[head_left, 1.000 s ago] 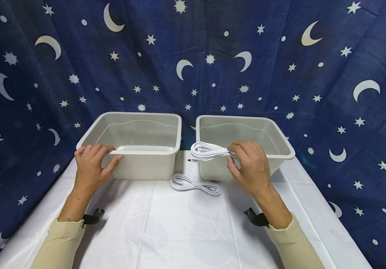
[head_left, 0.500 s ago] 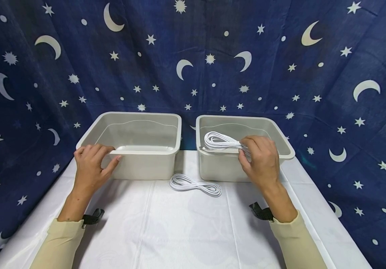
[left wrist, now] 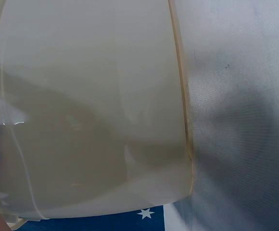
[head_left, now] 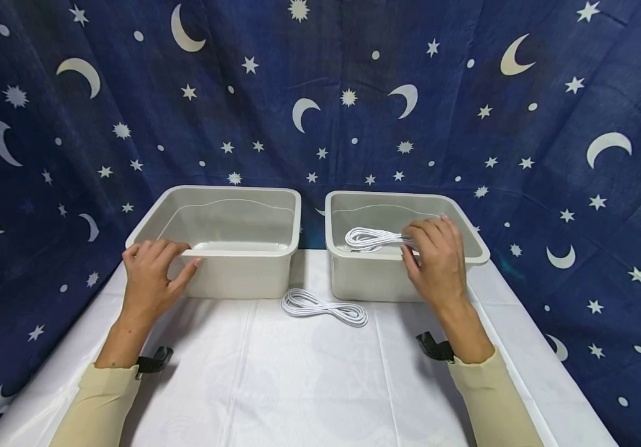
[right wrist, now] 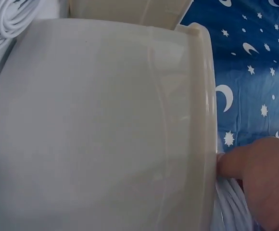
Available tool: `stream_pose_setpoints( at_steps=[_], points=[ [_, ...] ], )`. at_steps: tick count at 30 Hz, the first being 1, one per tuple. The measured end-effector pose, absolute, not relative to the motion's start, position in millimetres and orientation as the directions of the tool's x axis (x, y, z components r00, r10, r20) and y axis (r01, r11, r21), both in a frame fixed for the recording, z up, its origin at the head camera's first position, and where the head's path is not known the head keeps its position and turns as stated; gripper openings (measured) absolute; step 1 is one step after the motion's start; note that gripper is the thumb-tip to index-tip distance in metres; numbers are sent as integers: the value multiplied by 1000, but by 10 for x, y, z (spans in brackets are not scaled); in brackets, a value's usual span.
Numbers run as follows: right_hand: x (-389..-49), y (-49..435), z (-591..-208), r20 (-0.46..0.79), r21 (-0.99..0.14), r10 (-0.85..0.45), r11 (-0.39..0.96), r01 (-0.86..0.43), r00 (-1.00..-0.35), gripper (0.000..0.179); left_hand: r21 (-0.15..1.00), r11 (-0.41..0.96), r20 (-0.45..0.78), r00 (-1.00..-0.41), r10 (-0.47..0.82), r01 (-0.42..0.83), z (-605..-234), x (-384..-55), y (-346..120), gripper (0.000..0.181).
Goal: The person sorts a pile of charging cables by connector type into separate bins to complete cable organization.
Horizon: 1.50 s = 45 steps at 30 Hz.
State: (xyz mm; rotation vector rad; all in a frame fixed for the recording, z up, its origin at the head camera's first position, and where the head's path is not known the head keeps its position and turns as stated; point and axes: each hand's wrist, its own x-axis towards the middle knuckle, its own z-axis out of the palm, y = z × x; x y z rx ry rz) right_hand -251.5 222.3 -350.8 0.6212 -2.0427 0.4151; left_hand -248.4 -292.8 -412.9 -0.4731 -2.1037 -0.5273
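My right hand [head_left: 438, 261] pinches a coiled white cable [head_left: 371, 238] by one end of its bundle. The looped end points left, inside the mouth of the right grey bin [head_left: 407, 279], below its rim. In the right wrist view, cable strands [right wrist: 234, 207] hang under the fingers just past the bin's rim. My left hand [head_left: 153, 273] holds the front rim of the left grey bin [head_left: 236, 276], fingers over the edge and thumb in front. Another coiled white cable [head_left: 325, 308] lies on the table in front of the gap between the bins.
Both bins stand side by side at the back of a table with a white cloth [head_left: 298, 385]. A dark blue curtain [head_left: 343, 155] with moons and stars hangs close behind them.
My right hand has carried its cable from in front of the right bin, over the rim, and lowered it into the bin's mouth. The left hand has stayed in place.
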Motion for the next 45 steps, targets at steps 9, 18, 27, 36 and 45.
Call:
stream_pose_setpoints(
  at_steps=[9, 18, 27, 36, 45],
  points=[
    [-2488, 2196, -3489, 885, -78, -225, 792, -606, -407, 23, 189, 838, 836, -531, 136, 513, -4119, -2483, -2923, 36],
    [-2394, 2088, -3464, 865, -105, -254, 752, -651, -433, 23, 195, 838, 831, -539, 134, 510, -4122, -2479, -2922, 34],
    [-2291, 1974, -3453, 851, -113, -279, 729, -675, -444, 22, 187, 829, 844, -518, 139, 526, -4112, -2475, -2920, 34],
    [-2247, 1900, -3483, 836, -99, -317, 715, -692, -447, 22, 195, 839, 827, -545, 138, 508, -4137, -2478, -2936, 36],
    [-2218, 1838, -3526, 817, -80, -364, 696, -713, -447, 25, 192, 837, 830, -540, 140, 512, -4135, -2483, -2942, 36]
  ],
)
